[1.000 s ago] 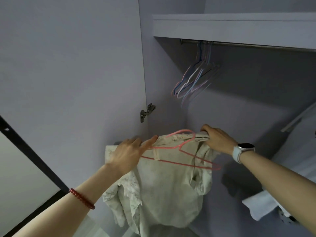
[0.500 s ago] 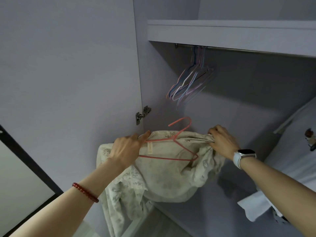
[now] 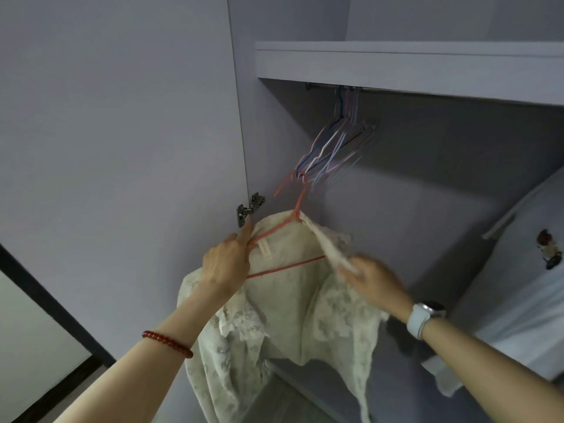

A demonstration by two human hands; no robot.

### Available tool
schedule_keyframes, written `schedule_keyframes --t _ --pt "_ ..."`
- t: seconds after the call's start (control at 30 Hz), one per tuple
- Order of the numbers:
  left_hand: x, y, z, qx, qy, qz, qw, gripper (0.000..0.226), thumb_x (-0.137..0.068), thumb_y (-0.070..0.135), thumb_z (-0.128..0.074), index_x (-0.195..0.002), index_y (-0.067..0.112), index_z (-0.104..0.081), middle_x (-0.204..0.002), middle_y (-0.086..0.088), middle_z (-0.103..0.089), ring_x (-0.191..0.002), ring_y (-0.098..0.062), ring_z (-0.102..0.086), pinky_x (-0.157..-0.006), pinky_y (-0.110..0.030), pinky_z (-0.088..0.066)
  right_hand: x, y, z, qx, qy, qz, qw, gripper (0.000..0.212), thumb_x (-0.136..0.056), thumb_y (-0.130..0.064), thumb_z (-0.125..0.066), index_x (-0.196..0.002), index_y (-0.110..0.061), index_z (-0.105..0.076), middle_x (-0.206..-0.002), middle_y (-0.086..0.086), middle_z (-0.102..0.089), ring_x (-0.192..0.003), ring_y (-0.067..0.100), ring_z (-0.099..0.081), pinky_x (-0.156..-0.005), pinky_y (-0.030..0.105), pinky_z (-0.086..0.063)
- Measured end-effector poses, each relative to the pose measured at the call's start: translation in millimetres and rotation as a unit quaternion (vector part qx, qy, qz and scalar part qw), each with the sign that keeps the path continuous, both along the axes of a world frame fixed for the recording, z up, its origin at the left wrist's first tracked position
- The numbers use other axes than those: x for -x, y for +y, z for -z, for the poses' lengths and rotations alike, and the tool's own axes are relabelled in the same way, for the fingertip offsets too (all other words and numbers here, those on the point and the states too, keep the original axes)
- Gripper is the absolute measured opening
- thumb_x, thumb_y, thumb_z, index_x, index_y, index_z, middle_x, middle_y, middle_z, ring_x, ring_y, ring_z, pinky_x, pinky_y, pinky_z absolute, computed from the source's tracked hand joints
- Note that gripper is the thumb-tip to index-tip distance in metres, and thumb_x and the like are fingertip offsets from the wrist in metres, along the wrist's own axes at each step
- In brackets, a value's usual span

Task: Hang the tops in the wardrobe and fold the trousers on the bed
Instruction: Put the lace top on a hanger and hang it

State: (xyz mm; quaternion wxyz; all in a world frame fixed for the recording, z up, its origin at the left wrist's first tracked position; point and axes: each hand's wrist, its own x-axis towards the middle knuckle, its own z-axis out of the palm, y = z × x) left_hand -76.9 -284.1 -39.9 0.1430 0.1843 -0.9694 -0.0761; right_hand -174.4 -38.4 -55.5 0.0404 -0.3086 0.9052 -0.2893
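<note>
A cream lace top (image 3: 293,303) hangs on a pink wire hanger (image 3: 285,227) in front of the open wardrobe. My left hand (image 3: 227,264) grips the top's left shoulder and the hanger's end near the door hinge. My right hand (image 3: 370,277), blurred, pinches the right side of the collar and shoulder fabric. The hanger's hook points up toward the rail (image 3: 323,86), well below it. The right end of the hanger is hidden under the fabric.
Several empty coloured wire hangers (image 3: 332,148) hang bunched on the rail under the shelf (image 3: 396,67). A white top with a small print (image 3: 525,285) hangs at the right. The open wardrobe door (image 3: 122,148) with its hinge (image 3: 248,206) stands at the left.
Both hands lifted the top and hanger, and the hanger swung upright with its hook now pointing up. My right hand slid down along the collar and shoulder fabric.
</note>
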Motion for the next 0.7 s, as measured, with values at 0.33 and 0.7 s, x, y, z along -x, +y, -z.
schedule_keyframes --t 0.33,0.7 --pt "-3 15 -23 -0.155 0.099 0.076 0.98 0.026 -0.093 0.029 -0.053 -0.105 0.006 -0.052 -0.084 -0.009 -0.062 -0.08 -0.034 -0.058 -0.068 -0.041 -0.046 11 -18 -33 0.162 0.083 -0.021 0.983 0.036 -0.086 -0.03 -0.062 -0.117 -0.013 -0.055 -0.107 -0.008 -0.051 -0.103 0.008 -0.048 -0.089 0.018 -0.037" --pt "1 5 -26 -0.266 0.121 0.09 0.952 0.026 -0.099 0.015 -0.043 -0.106 0.003 -0.065 -0.087 -0.003 -0.066 -0.08 -0.017 -0.058 -0.075 -0.024 -0.045 -7 -55 -40 0.236 0.084 -0.071 0.965 0.008 -0.092 -0.01 -0.054 -0.084 -0.01 -0.056 -0.069 -0.018 -0.052 -0.058 0.002 -0.05 -0.06 0.022 -0.038"
